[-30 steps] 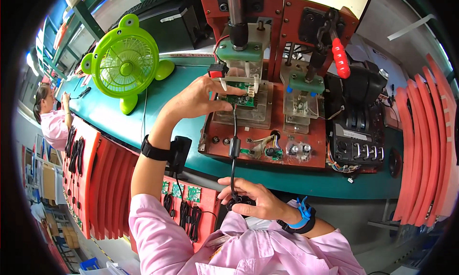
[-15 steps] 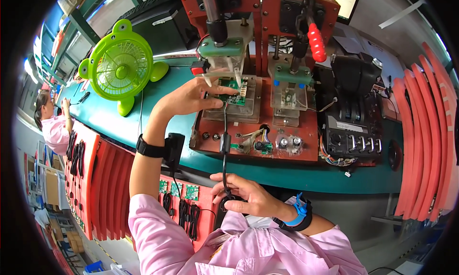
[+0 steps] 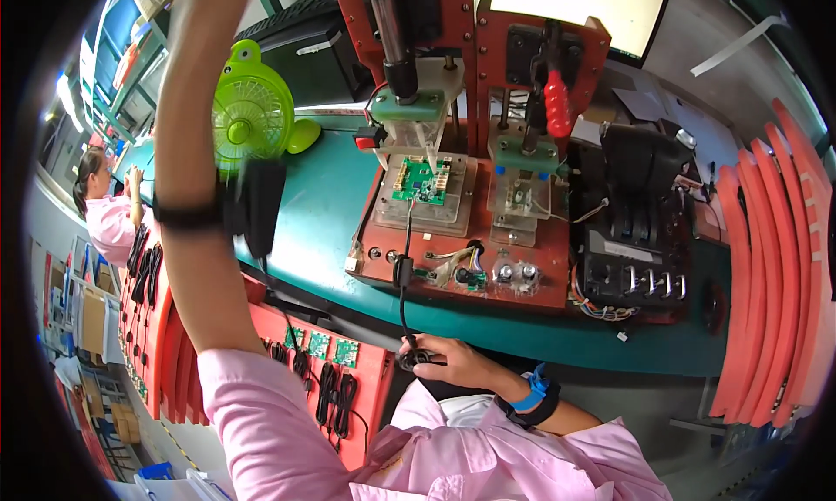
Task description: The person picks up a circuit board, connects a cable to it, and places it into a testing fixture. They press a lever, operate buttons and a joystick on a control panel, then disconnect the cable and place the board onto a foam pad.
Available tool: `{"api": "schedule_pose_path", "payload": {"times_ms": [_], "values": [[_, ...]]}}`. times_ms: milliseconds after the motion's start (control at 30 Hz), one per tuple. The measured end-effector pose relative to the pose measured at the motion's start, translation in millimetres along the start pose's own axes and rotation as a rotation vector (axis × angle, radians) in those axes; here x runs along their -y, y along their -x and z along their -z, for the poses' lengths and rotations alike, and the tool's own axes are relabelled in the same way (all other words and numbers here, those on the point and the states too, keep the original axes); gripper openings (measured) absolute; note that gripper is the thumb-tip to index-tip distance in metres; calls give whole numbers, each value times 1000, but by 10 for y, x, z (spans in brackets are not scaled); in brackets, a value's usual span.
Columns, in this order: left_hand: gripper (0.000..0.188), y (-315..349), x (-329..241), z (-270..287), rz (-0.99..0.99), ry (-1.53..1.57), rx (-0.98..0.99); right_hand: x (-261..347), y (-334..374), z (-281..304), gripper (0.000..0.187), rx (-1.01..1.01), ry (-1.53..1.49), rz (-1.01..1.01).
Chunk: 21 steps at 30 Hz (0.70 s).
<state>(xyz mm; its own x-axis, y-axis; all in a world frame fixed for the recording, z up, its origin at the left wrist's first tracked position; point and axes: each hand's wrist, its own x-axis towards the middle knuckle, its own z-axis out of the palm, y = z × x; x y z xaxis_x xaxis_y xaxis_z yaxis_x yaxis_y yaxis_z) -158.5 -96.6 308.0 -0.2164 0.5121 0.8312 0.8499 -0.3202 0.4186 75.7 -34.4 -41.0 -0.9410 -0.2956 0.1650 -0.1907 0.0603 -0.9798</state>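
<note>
My left forearm [image 3: 190, 91] reaches up past the top edge, and its hand is out of the picture. A black strap with a box-like device [image 3: 261, 206] is on that arm, blurred. My right hand [image 3: 460, 363] is closed around a coiled black cable [image 3: 404, 314] in front of the bench. From there the cable runs up through a dark cylindrical lump [image 3: 402, 272] to the near edge of a green circuit board [image 3: 421, 181]. The board lies on the clear plate of a red test fixture [image 3: 531, 294], under a raised press head [image 3: 406, 107].
A green frog-shaped fan [image 3: 248, 118] stands behind my left arm. Right of the fixture is a black control box [image 3: 631, 261]. Red foam trays [image 3: 766, 274] stand at far right. Boards and bundled cables lie on a red tray [image 3: 366, 375]. Another person [image 3: 109, 205] sits far left.
My left hand has left the circuit board, and its arm has swung up and left out of the picture. My right hand still holds the cable, and the whole view has shifted slightly.
</note>
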Motion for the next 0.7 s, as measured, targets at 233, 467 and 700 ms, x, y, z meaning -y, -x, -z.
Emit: {"api": "schedule_pose_path", "payload": {"times_ms": [233,467,700], "values": [[44,-769,147,99,279,165,205,243,69,62,36,269,-398,-215],[20,606,14,-517,-164,-1027,-101,139,168,31,37,196,-574,-267],[23,991,-529,-771,-8,-558,-227,410,85,14,37,202,190,35]]}}
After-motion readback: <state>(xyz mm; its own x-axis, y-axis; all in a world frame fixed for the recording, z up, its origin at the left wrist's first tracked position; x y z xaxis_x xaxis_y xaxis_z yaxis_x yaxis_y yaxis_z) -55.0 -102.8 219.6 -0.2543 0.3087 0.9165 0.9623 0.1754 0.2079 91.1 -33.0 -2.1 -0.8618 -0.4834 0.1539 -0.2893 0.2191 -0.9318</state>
